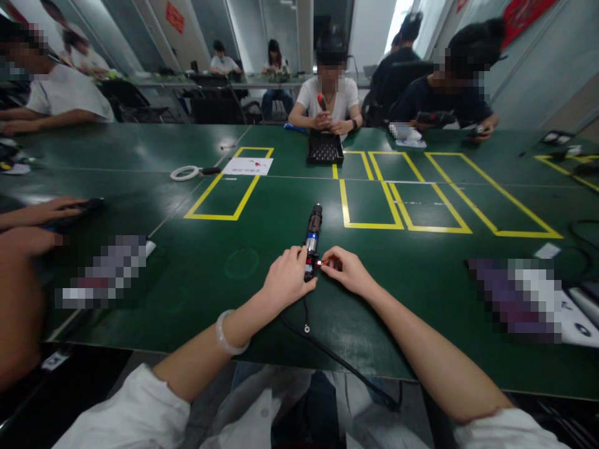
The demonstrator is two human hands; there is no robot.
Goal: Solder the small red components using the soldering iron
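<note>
A slim black tool point(313, 236) with a blue band and a red part at its near end lies on the green table point(234, 268), pointing away from me. My left hand point(286, 277) is closed around its near end. My right hand point(347, 269) pinches the small red part at that same end. A black cable point(337, 358) runs from the tool back over the table's near edge toward me. A pale bangle sits on my left wrist.
Yellow tape rectangles point(405, 199) mark the table ahead. A black tray point(325, 149), a white paper point(248, 166) and a white ring point(185, 173) lie farther off. Other people sit around the table; a neighbour's hands point(42, 212) rest at left. Blurred items lie at left and right.
</note>
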